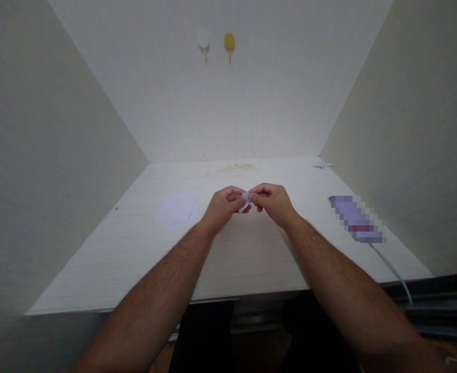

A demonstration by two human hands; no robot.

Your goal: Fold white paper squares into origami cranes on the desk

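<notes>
- Over the middle of the white desk (244, 259), a small piece of paper (245, 196) is sitting between the person's hands; its creases are showing too small to read.
- At its nine o'clock, the left hand (223, 206) is curling inward, thumb and fingertips pinching the paper; at its three o'clock, the right hand (275, 205) is pinching too, fingers well bent.
- Since both pinches are bearing on so slight a piece, an uneven pull could be tearing it, I judge; a slipping thumb could be skewing a crease.
- Because the fingers are covering much of the paper, misaligned edges could be going unnoticed.
- Toward nine o'clock, loose paper sheets (177, 208) are lying flat and overlapping; a sweeping left forearm might be scattering them.
- Toward four o'clock, a cable (393, 267) is running from a pixelated flat device (356, 220) over the desk's near edge; a snagging right arm might be dragging both.
- At two o'clock, a folded white paper shape (323, 164) is resting near the corner.
- Toward twelve o'clock, a brownish stain (239, 167) is marking the desk; above, a white hook (203, 40) and a yellow hook (229, 41) are hanging on the back wall (220, 114).
- Pale side walls (410, 119) are enclosing the desk at ten and two o'clock.
</notes>
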